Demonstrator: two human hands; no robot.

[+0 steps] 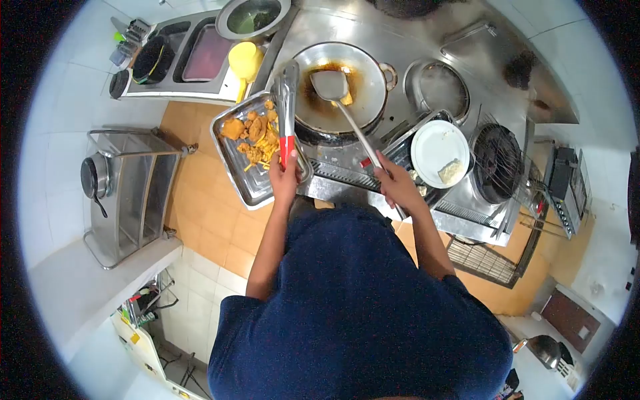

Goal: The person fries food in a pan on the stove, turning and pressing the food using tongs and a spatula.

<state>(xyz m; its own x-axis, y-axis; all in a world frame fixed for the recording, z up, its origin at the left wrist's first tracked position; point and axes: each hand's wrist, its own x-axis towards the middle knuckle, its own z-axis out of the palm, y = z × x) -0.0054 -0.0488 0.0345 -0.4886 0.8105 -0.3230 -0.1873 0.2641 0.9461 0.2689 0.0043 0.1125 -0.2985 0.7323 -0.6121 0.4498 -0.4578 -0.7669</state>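
Observation:
My left hand point(285, 179) is closed around the red grip of metal tongs point(287, 100), which point away from me over the right side of a metal tray point(257, 183). Fried pieces and yellow strips, perhaps fries point(257, 133), lie in that tray. In my right hand point(400, 185) is the long handle of a wok spatula point(360, 130). The spatula's blade is inside the wok point(370, 63), above dark brownish oil or residue. A small yellow piece of food point(347, 99) shows beside the blade.
Right of the wok are a round pan point(437, 87) and a white plate point(433, 143) with a pale piece of food. A wire rack point(507, 160) covers a black burner farther right. Sinks point(203, 57) and a yellow scoop point(245, 60) are left; a metal cart point(137, 193) stands below.

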